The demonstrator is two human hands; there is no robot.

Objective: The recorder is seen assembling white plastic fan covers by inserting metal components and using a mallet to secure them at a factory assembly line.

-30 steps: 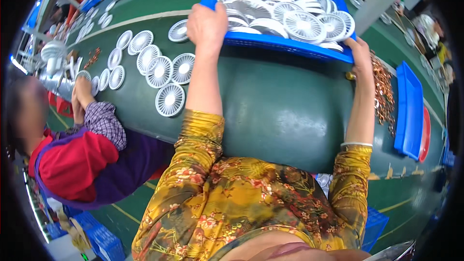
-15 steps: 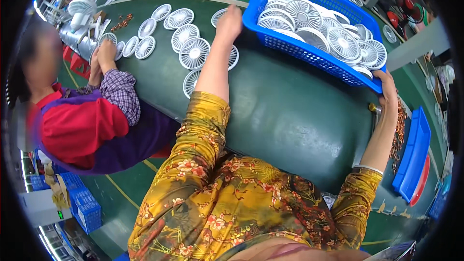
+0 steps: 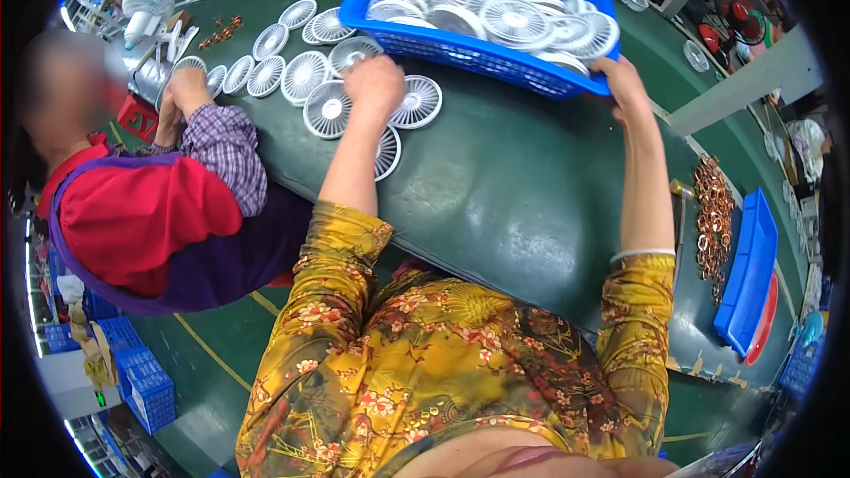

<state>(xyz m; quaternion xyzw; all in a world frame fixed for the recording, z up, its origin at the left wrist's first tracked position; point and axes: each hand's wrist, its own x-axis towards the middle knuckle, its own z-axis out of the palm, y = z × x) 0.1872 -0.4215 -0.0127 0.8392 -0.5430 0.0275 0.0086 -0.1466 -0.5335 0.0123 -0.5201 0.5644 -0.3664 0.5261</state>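
Observation:
My left hand (image 3: 374,87) is curled at the lower edge of a white round fan grille (image 3: 351,50), its fingertips partly hidden. More white grilles lie beside and below it, among them one grille (image 3: 416,103) just to the right and another grille (image 3: 327,110) to the left. My right hand (image 3: 623,88) grips the near right corner of a blue perforated plastic basket (image 3: 478,55). The basket is heaped with white round grilles (image 3: 518,22) and sits toward the far side of the green table.
A co-worker (image 3: 159,221) in a red and purple garment handles a grille at the left. Copper-coloured rings (image 3: 711,212) lie on the right, beside a blue tray (image 3: 746,270) and a red tray (image 3: 763,319). A grey post (image 3: 744,80) rises beyond the basket. A white fan (image 3: 146,4) stands far left.
The blue basket and my right hand have moved left. My left hand has shifted left and nearer, the grille by it moving the same way among the others.

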